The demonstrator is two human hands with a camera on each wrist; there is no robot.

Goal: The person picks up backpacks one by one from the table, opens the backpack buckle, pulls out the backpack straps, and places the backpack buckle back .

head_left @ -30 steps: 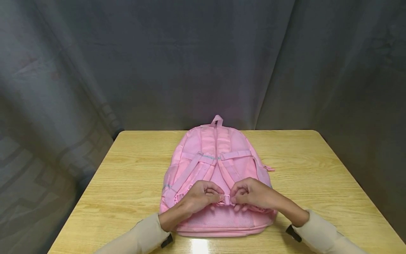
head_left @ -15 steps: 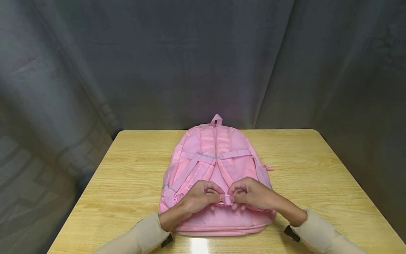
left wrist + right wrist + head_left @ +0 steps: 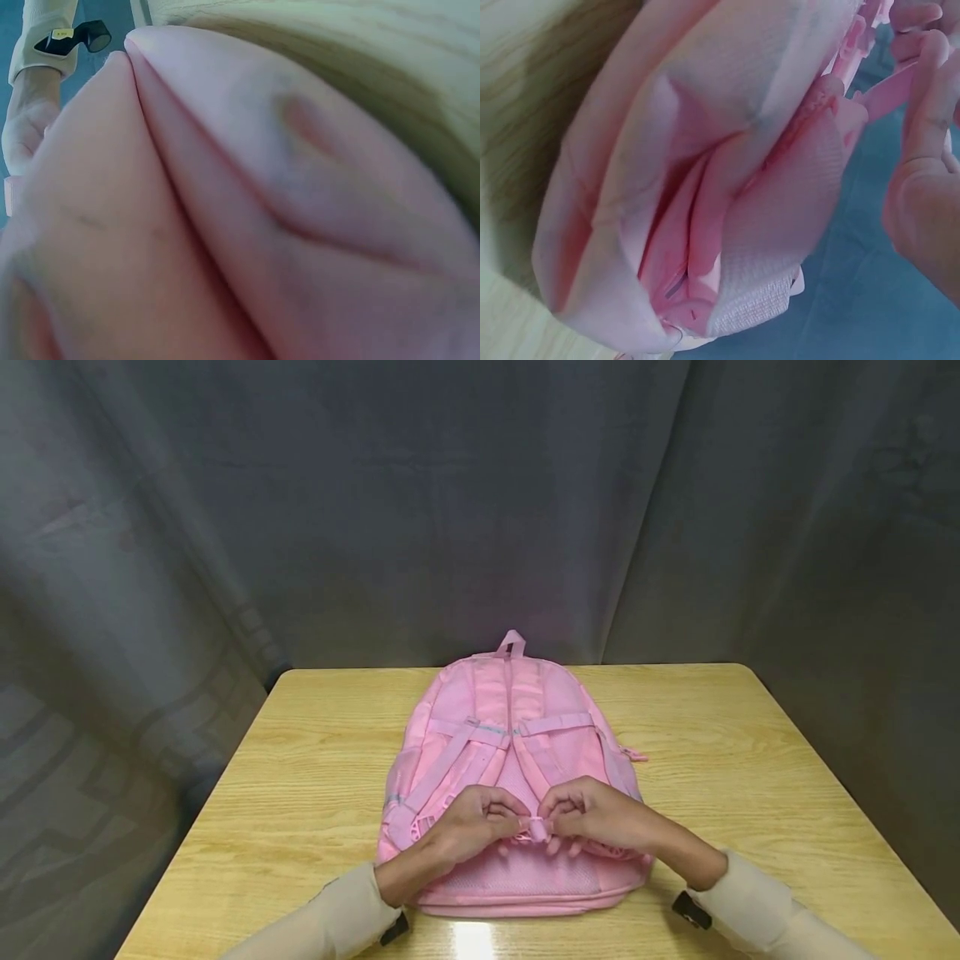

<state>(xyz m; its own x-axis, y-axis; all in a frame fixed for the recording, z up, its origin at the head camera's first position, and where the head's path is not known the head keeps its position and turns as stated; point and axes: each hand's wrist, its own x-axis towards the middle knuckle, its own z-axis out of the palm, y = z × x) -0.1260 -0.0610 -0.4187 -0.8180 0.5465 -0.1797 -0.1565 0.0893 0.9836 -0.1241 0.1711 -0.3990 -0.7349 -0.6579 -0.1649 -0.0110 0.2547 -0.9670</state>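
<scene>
Dark grey curtains (image 3: 420, 510) are hanging in folds behind and along both sides of a pale wood-grain desk (image 3: 315, 760), and a bright patch of light is reflecting off its surface near the front. A pink backpack (image 3: 517, 885) is lying on the desk around the middle, its strap side facing up, its top handle (image 3: 513, 643) pointing away from the person towards the curtains. The shoulder straps (image 3: 450, 768) are running down over the back panel, with thin teal trim showing where they are crossing its middle. A pink zipper tab (image 3: 633, 757) is sticking out past the bag's right edge onto the desk.

Over the lower part of the bag, both hands are working at a small pink buckle (image 3: 538, 830). The left hand (image 3: 480, 818) is pinching it from the left with thumb and fingertips, and the right hand (image 3: 600, 814) is pinching at its right side, the fingers of each curling inwards. Whether the buckle is fastened is impossible to tell at this size. Beige sleeves (image 3: 330, 910) are covering the forearms, and a small dark device (image 3: 692, 910) is sitting beside the right cuff.

In the left wrist view, blurred pink fabric (image 3: 225, 225) is filling most of the frame. In the right wrist view, the bag's side is sagging into deep folds beside a mesh panel (image 3: 780, 202), and a hand is holding a pink strap (image 3: 889, 94) at the right.
</scene>
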